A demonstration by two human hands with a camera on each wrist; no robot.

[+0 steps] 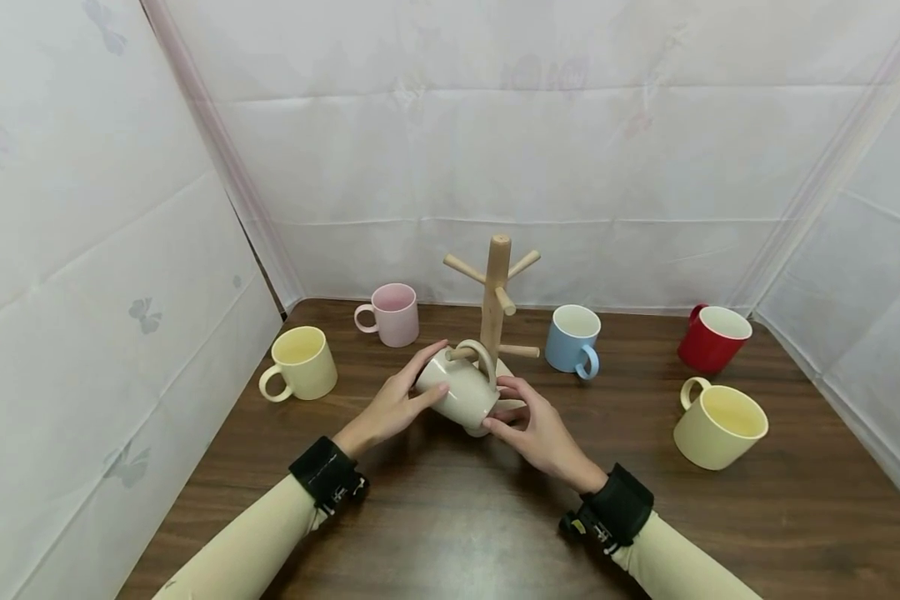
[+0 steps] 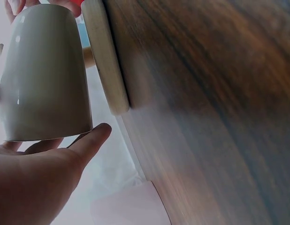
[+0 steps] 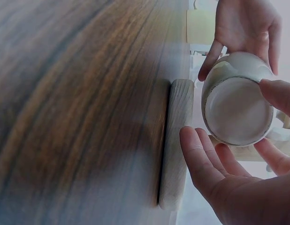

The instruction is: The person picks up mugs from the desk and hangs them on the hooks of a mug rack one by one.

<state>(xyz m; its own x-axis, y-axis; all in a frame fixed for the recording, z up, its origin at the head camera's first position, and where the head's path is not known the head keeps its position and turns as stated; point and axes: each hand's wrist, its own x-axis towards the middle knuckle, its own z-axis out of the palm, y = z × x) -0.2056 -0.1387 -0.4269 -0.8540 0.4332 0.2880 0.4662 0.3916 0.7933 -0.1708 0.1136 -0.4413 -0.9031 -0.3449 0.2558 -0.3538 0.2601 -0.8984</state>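
Note:
A glossy off-white mug (image 1: 461, 392) lies tilted on its side in the air, handle upward, in front of a wooden mug tree (image 1: 492, 312). My left hand (image 1: 397, 406) holds its left, rim end, with the thumb on the near side. At the base end my right hand (image 1: 536, 433) grips it between thumb and fingers. The right wrist view shows the mug's round base (image 3: 239, 111) facing that camera. A lower peg (image 1: 461, 353) of the tree shows within the handle's loop; how far it passes through I cannot tell.
Around the tree on the dark wooden table (image 1: 450, 533) stand a pink mug (image 1: 396, 317), a yellow mug (image 1: 307, 367), a light blue mug (image 1: 566, 343), a red mug (image 1: 705, 346) and another yellow mug (image 1: 708, 433). White cloth (image 1: 450, 167) hangs behind and at both sides.

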